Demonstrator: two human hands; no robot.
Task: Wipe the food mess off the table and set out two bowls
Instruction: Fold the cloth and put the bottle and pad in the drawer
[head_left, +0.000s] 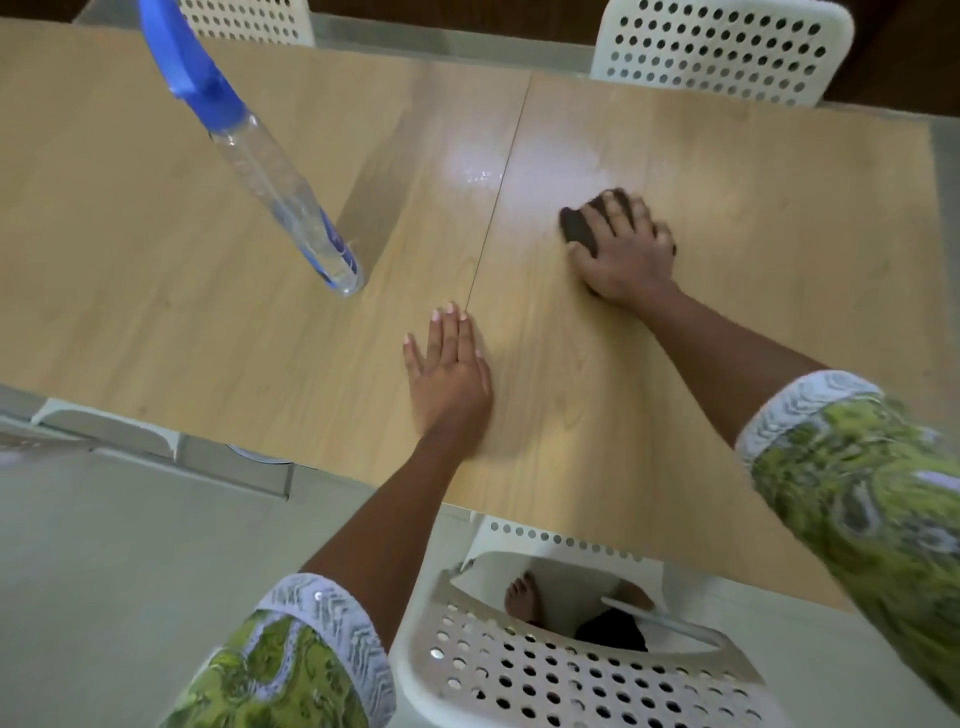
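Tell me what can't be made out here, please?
All in the head view:
- Cloth: mostly under the right hand; its shape and size are hidden.
- Right hand's fingers: motion-blurred, so their grip is unclear.
- Spray bottle: its top is cut off by the upper edge.
- Food mess: only a wet sheen shows on the table; no crumbs can be told.
- Bowls: none in view.
- Left hand: lies flat; anything beneath is hidden.
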